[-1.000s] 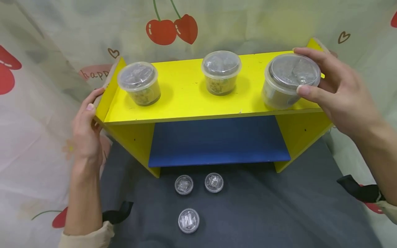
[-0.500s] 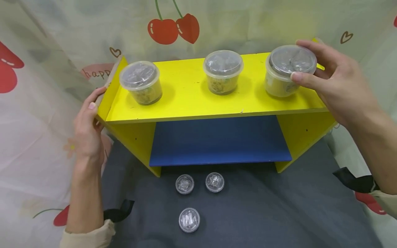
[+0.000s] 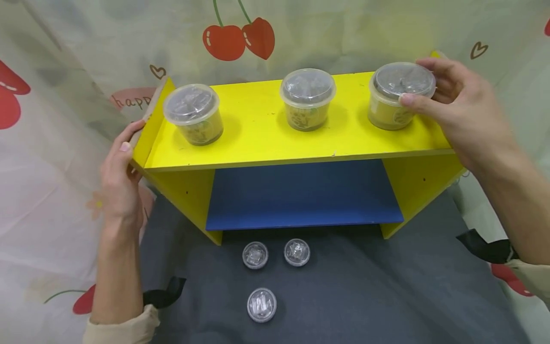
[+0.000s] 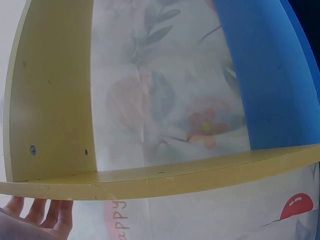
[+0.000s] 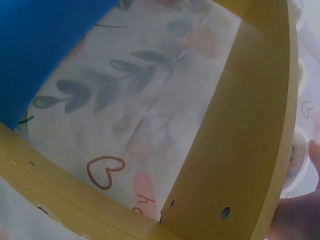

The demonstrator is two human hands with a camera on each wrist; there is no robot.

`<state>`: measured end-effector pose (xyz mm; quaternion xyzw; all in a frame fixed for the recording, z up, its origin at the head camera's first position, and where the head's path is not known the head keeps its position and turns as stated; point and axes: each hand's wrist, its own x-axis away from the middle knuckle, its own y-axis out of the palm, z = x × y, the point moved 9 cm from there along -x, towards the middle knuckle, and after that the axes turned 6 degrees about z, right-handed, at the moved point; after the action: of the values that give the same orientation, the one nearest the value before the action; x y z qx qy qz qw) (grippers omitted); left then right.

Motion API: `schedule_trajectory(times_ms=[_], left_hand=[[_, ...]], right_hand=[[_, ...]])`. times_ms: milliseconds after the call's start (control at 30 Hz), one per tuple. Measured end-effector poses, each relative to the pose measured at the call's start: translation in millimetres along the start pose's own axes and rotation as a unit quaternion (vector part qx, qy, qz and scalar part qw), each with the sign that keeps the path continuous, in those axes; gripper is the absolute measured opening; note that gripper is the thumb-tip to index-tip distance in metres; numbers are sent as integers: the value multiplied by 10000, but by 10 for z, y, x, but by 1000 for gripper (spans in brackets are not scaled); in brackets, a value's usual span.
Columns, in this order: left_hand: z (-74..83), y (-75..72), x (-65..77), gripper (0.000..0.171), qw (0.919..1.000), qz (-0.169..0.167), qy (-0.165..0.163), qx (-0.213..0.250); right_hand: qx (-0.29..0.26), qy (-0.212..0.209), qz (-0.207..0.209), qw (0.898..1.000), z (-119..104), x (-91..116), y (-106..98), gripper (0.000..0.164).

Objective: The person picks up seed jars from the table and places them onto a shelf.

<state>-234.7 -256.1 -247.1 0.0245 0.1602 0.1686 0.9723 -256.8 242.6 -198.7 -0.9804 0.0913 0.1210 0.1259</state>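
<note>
A lidded clear plastic tub [image 3: 401, 95] stands on the yellow top board at the right end, silvery packing under its lid. My right hand [image 3: 472, 107] holds it by the rim, thumb in front and fingers behind. My left hand [image 3: 120, 172] grips the left side panel of the yellow and blue shelf [image 3: 258, 138] near its top. In the left wrist view the left fingertips [image 4: 52, 212] touch the panel's outer side. Two similar lidded plastic tubs, a middle tub [image 3: 307, 100] and a left tub [image 3: 193, 114], stand on the same board.
Three small round lidded containers lie on the grey cloth [image 3: 365, 286] before the shelf: a left one [image 3: 255, 255], a right one [image 3: 297, 252] and a front one [image 3: 262, 305]. A blue lower board [image 3: 302, 196] spans the shelf. A cherry-print curtain [image 3: 343, 33] hangs behind and beside it.
My right hand has moved the right tub back and slightly left and set it down on the yellow board. The left hand has stayed on the side panel.
</note>
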Motion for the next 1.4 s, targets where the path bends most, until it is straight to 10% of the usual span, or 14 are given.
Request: schedule_trajectory(times_ms=[1400], left_hand=[[40,12,27,41,9990,-273,-231,286]], right_hand=[[1228,193,161,9921,21,25,-15,67]])
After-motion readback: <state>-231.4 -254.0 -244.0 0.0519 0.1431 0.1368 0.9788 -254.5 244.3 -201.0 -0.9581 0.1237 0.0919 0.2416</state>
